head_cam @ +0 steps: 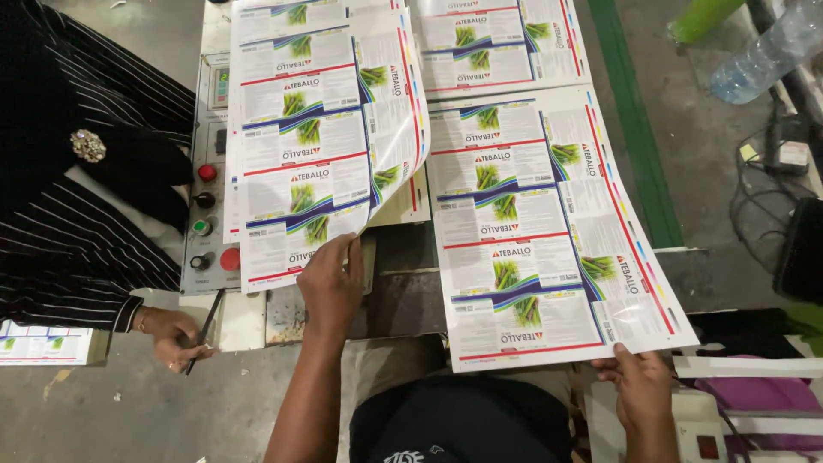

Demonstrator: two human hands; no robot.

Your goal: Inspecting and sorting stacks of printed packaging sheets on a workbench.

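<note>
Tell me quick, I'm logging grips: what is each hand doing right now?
Left hand: closed on the lower edge of the curled printed sheet.
Right hand: closed on the bottom edge of the flat printed sheet.

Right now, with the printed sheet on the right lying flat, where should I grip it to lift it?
Grip the flat printed sheet at its near edge, coming from below. That edge overhangs the machine top, and the right hand already pinches its near right corner, so fingers can slip underneath.
</note>
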